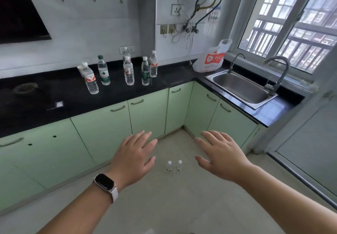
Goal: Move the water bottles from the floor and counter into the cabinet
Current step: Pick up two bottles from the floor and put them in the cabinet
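Pale floor tiles and mint-green cabinet doors (102, 124) framed the kitchen corner where we stood, below a black stone counter (54, 95). Our left hand (135, 157), with a dark-faced smartwatch (104, 181) on its wrist, and our right hand (220, 157) hung over the floor with fingers spread, holding nothing. Between them in view, two small clear plastic bottles (169, 166) with white caps stood side by side on the tiles, near the cabinet corner. Six taller clear water bottles (128, 71) stood on the counter, well apart from the steel sink (242, 88). Every cabinet door we could see was shut.

We judged the step in hand to be the reach for the two small clear plastic bottles. Done well, it meant bending low, closing one hand round each bottle's body rather than pinching the cap, and lifting straight up so neither knocked its neighbour. A door would need opening first, or one hand kept free for it.

All the bottles stood upright, caps to the ceiling, long axes vertical. The two on the floor, seen from nearly above, looked foreshortened.
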